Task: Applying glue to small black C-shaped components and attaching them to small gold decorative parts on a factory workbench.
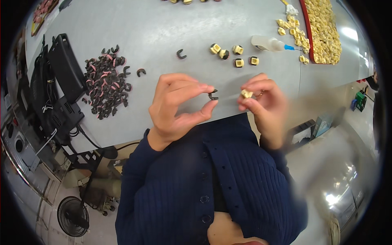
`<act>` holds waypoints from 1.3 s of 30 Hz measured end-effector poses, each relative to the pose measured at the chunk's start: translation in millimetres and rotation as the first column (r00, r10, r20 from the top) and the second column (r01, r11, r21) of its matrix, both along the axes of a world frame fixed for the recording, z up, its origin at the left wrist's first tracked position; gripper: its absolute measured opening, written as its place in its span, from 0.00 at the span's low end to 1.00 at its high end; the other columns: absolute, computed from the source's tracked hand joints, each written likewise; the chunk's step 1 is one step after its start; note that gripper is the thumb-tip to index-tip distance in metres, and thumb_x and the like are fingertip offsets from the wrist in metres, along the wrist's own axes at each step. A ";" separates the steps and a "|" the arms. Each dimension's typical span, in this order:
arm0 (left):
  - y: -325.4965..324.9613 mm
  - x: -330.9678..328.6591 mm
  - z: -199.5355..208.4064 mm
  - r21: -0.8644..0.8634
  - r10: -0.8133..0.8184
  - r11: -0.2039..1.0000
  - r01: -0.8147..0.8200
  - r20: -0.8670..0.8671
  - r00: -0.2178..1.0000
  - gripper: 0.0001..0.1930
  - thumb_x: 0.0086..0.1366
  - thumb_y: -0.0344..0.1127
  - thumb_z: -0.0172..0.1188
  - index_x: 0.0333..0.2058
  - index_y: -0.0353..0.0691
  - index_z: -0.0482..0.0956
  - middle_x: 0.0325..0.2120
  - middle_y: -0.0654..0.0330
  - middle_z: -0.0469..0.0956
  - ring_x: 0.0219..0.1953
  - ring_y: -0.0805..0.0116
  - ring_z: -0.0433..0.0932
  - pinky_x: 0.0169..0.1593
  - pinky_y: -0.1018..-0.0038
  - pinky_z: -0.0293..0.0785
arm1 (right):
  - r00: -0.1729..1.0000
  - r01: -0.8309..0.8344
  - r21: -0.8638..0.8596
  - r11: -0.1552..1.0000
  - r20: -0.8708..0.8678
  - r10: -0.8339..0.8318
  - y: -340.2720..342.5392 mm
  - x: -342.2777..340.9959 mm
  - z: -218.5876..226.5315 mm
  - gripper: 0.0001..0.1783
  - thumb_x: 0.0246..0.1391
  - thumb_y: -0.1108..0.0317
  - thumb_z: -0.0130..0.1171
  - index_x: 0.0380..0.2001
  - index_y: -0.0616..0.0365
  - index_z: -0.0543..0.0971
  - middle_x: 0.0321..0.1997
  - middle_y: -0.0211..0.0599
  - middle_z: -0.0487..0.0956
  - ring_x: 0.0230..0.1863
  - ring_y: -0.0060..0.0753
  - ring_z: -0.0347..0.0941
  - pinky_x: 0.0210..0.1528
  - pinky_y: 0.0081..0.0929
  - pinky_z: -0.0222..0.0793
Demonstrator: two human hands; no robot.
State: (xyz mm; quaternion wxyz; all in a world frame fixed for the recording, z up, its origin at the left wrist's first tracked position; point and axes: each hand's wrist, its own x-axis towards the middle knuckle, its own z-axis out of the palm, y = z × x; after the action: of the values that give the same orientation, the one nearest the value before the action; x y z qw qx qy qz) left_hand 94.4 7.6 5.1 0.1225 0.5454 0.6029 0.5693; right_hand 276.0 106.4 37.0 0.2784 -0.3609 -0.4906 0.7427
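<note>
Between the thumb and forefinger of my left hand (176,104) is a small black C-shaped piece (212,95), its open side toward the right. My right hand (264,102) pinches a small cream-coloured block (246,94) at the fingertips, a short gap away from the black piece. Both hands are raised over the near edge of the grey table. Beyond them lie several cream blocks with dark bands round them (239,62). A single black C-shaped piece (181,54) rests by itself farther off, and another (141,72) lies beside the pile at the left.
A heap of black and pink C-shaped pieces (107,81) covers the left of the grey table (163,24). At the right lie a clear bottle with a blue needle tip (267,43), loose cream blocks (293,27) and a red-rimmed tray (309,36) full of them. Black equipment (67,67) stands far left.
</note>
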 end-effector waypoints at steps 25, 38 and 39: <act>-7.6 3.6 5.0 -0.009 -0.098 0.995 0.098 -0.085 0.991 0.29 0.43 0.26 0.75 0.45 0.41 0.73 0.32 0.61 0.83 0.36 0.64 0.75 0.36 0.76 0.73 | 0.982 -0.187 -0.392 0.901 -0.051 0.181 -7.5 -15.6 -2.0 0.14 0.54 0.80 0.58 0.45 0.71 0.76 0.42 0.46 0.80 0.42 0.31 0.79 0.45 0.25 0.77; 18.6 -13.5 6.2 -0.229 0.289 0.899 -0.374 -0.332 0.898 0.17 0.46 0.22 0.69 0.38 0.41 0.82 0.36 0.63 0.80 0.41 0.62 0.72 0.43 0.72 0.70 | 0.982 0.040 0.186 0.982 0.174 -0.073 7.3 -7.8 -10.3 0.13 0.54 0.84 0.55 0.43 0.71 0.78 0.41 0.43 0.78 0.35 0.27 0.76 0.41 0.20 0.72; 19.8 -13.3 5.8 -0.256 0.279 0.892 -0.374 -0.341 0.898 0.16 0.46 0.23 0.69 0.37 0.41 0.82 0.35 0.63 0.80 0.42 0.62 0.72 0.43 0.72 0.69 | 0.966 0.052 0.273 0.961 0.229 -0.118 7.9 -7.8 -10.3 0.12 0.53 0.84 0.55 0.42 0.71 0.78 0.40 0.42 0.78 0.33 0.26 0.75 0.38 0.20 0.72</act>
State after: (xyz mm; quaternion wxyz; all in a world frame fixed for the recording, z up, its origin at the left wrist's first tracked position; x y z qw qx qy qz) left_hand 81.1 27.4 10.9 0.0180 0.4872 0.7809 0.3905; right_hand 268.2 114.3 26.7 0.2937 -0.4297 -0.5995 0.6080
